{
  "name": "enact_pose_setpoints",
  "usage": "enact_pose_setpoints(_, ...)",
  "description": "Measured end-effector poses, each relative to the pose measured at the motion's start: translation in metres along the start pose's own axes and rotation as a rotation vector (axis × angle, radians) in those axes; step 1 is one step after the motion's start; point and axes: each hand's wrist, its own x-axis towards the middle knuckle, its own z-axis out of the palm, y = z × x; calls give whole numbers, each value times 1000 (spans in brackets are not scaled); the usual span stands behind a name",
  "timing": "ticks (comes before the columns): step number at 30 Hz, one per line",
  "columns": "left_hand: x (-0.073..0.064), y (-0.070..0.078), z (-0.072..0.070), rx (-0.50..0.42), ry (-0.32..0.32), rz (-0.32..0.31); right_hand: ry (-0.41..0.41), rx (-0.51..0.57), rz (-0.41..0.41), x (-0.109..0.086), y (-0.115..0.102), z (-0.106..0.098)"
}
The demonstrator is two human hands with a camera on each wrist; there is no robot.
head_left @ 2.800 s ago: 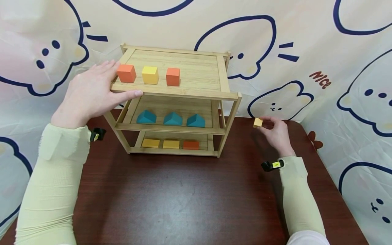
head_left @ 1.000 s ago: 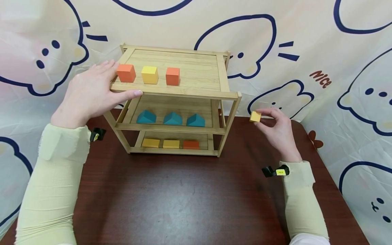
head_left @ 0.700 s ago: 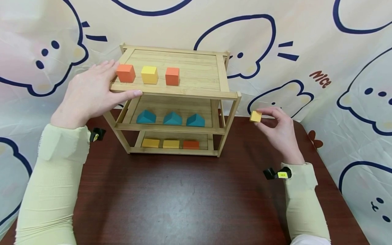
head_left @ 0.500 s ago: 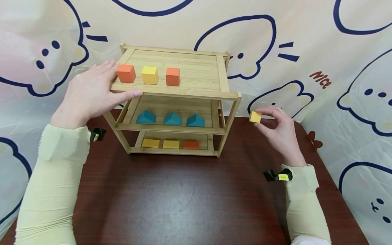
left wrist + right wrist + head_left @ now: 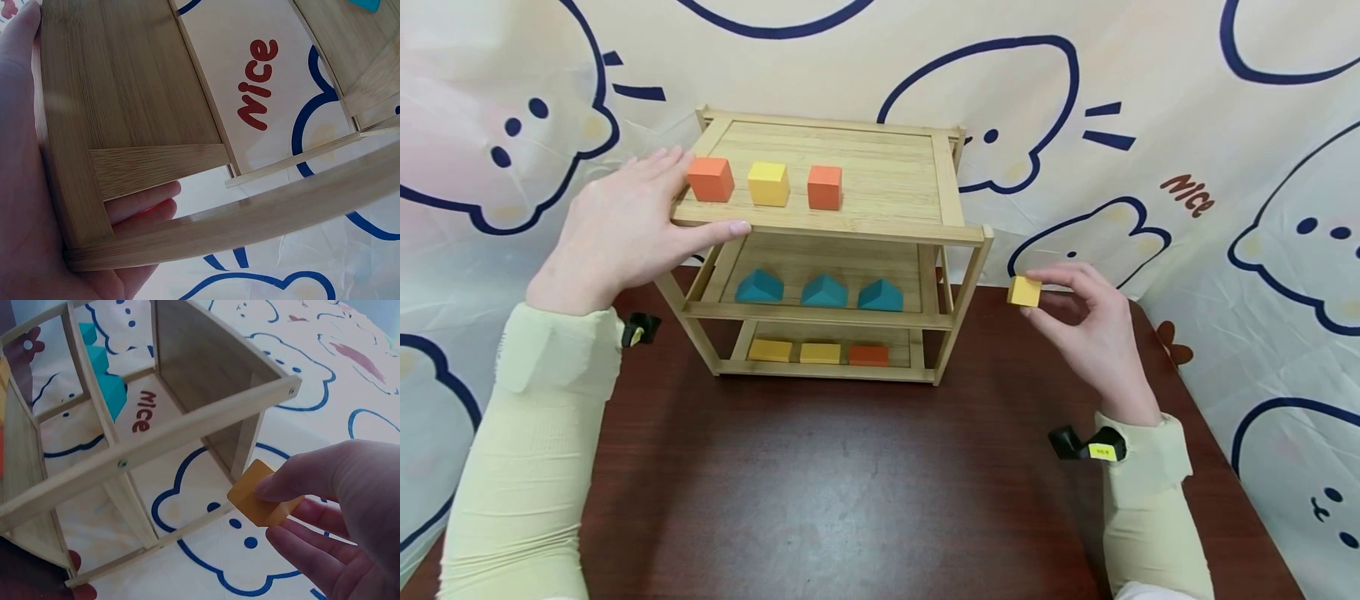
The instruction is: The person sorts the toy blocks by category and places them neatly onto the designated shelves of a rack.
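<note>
A wooden three-tier shelf (image 5: pixel 880 218) stands on the table. My left hand (image 5: pixel 617 229) grips its upper left corner, thumb along the front edge; in the left wrist view, fingertips (image 5: pixel 150 203) show past the side frame. To the right of the shelf, my right hand (image 5: pixel 1093 333) pinches a yellow block (image 5: pixel 1024 292) between thumb and fingers, above the table. On the top tier sit an orange cube (image 5: pixel 711 180), a yellow cube (image 5: pixel 768 184) and another orange cube (image 5: pixel 824 187), in a row near the front edge.
Three blue triangular blocks (image 5: pixel 824 292) line the middle tier. The bottom tier bears two flat yellow blocks (image 5: pixel 820 354) and a flat orange block (image 5: pixel 868 356). A dark brown table (image 5: pixel 835 483) lies beneath; a cartoon-printed cloth (image 5: pixel 820 75) hangs close behind the shelf.
My right hand has lifted slightly and turned with the yellow block, its wrist shifting toward the lower right of the head view. The left hand and the shelf have stayed put.
</note>
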Motion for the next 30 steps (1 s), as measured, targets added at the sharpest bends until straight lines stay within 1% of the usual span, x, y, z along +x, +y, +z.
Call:
enact_pose_setpoints(10,0,1,-1,4,-3,1,9,51,-64,-6,-20,0)
enact_pose_setpoints(16,-1,2,-1,6,-8,-2,18,55,-103,-8,-28,1)
enact_pose_setpoints(24,0,2,-1,6,-3,-3,4,71,-137,-11,-40,5)
enact_pose_setpoints(30,0,2,-1,4,-5,-7,-27,76,-156,-13,-44,9)
